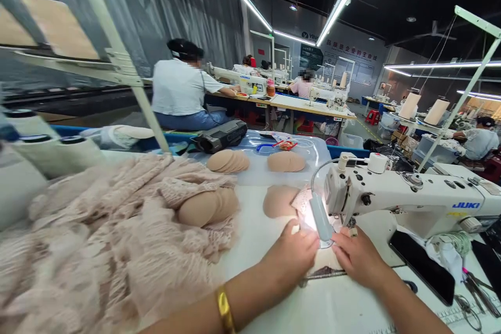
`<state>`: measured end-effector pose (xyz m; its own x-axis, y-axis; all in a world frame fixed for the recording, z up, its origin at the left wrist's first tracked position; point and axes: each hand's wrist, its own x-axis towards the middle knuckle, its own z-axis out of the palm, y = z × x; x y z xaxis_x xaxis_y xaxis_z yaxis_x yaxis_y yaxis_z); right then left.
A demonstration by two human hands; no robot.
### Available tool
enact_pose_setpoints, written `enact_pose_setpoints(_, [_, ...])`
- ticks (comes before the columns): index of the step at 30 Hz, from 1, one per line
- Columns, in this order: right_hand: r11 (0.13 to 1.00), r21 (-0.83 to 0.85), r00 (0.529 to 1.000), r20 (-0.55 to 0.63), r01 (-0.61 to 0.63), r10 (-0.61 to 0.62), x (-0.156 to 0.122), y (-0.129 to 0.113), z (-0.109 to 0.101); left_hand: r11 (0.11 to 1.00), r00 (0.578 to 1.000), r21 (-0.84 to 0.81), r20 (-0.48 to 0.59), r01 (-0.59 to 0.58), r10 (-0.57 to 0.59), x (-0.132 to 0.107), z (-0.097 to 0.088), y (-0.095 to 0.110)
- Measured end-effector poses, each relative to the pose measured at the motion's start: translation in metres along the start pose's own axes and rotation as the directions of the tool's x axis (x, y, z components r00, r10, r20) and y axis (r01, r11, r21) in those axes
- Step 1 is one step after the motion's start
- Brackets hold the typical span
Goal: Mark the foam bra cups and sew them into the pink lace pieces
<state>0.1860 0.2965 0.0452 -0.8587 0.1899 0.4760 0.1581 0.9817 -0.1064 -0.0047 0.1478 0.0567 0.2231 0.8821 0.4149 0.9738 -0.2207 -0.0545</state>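
Note:
Under the bright lamp of a white sewing machine (407, 190), my left hand (293, 250) is closed on a piece of pale lace fabric (302, 202). My right hand (359, 257) is closed just below the needle area, thumb and fingers close together. Glare and the grey lamp head (321, 217) hide what its fingertips hold. A beige oval pad (277, 202) lies beside the lace, beyond my left hand. More stacked beige pads (209, 206) rest on a large heap of pale pink lace (129, 250) at left.
Further pads (227, 160) lie on a clear plastic sheet (254, 177) at the back. A black phone (422, 266), scissors (479, 292) and thread (456, 242) sit at right. Thread cones (410, 106) stand behind the machine. A person in white (180, 86) sews ahead.

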Motion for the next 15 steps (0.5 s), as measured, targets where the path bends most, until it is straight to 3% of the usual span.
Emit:
enact_pose_setpoints(3, [0.998,-0.016,0.997,-0.061,0.054,-0.055,-0.018,0.014,0.008,1.0,0.999,0.023,0.047,0.014,-0.015,-0.033,-0.019,0.022])
enact_pose_setpoints(6, [0.99,-0.028,0.977,-0.163,0.137,-0.14,-0.031,0.032,0.025,0.977,0.979,0.087,-0.078,0.197,-0.191,-0.078,-0.043,0.029])
enact_pose_setpoints(9, [0.98,0.085,0.973,-0.158,0.18,-0.165,-0.03,0.033,0.031,0.854,0.863,0.182,-0.251,0.487,-0.439,-0.125,-0.057,0.027])
enact_pose_setpoints(11, [0.964,0.212,0.987,-0.048,0.159,-0.152,-0.023,0.017,0.022,0.806,0.823,0.182,-0.209,0.564,-0.528,-0.15,-0.05,0.029])
enact_pose_setpoints(13, [0.936,0.335,0.988,0.076,0.105,-0.138,-0.014,-0.007,0.006,0.86,0.868,0.123,-0.089,0.496,-0.488,-0.164,-0.031,0.038])
enact_pose_setpoints(15, [0.899,0.437,0.981,0.161,0.028,-0.109,-0.006,-0.033,-0.009,0.94,0.94,0.005,-0.026,0.34,-0.34,-0.165,-0.009,0.053])
